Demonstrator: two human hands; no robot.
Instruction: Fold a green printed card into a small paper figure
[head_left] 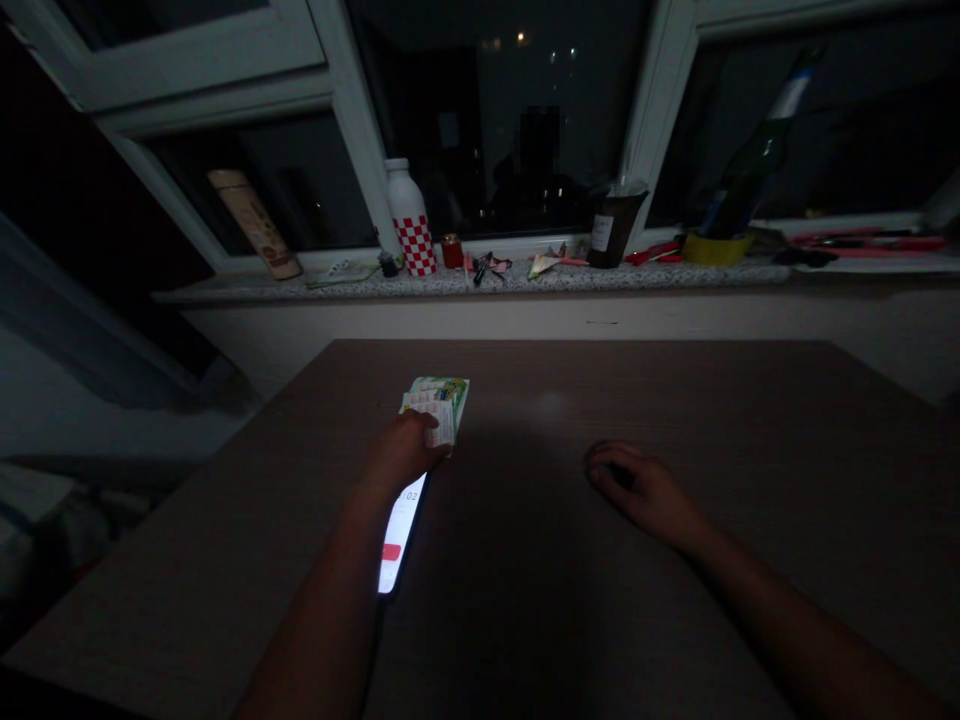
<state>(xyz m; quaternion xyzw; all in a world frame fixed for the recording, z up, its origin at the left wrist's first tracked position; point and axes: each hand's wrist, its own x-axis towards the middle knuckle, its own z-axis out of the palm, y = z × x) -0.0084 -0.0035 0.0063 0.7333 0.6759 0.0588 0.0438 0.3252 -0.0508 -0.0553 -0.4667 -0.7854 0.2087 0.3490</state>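
Observation:
My left hand (405, 450) is closed on a small stack of printed paper packets (444, 402), white with green and yellow print. Its thumb lies over the near edge of the stack. Below that wrist, a lit phone (399, 540) lies on the brown table (510, 610), its white screen showing a red button; the forearm covers part of it. Over to the right, my right hand (645, 490) rests on the tabletop, loosely curled with a gap between thumb and fingers. Nothing shows in it.
A granite windowsill (337, 290) runs behind the table. On it stand a tan flask (255, 222), a red-and-white checkered bottle (411, 220), a small red jar (452, 251), a dark cup (615, 228) and a green bottle (754, 165) in a yellow ring (716, 250). The room is dim.

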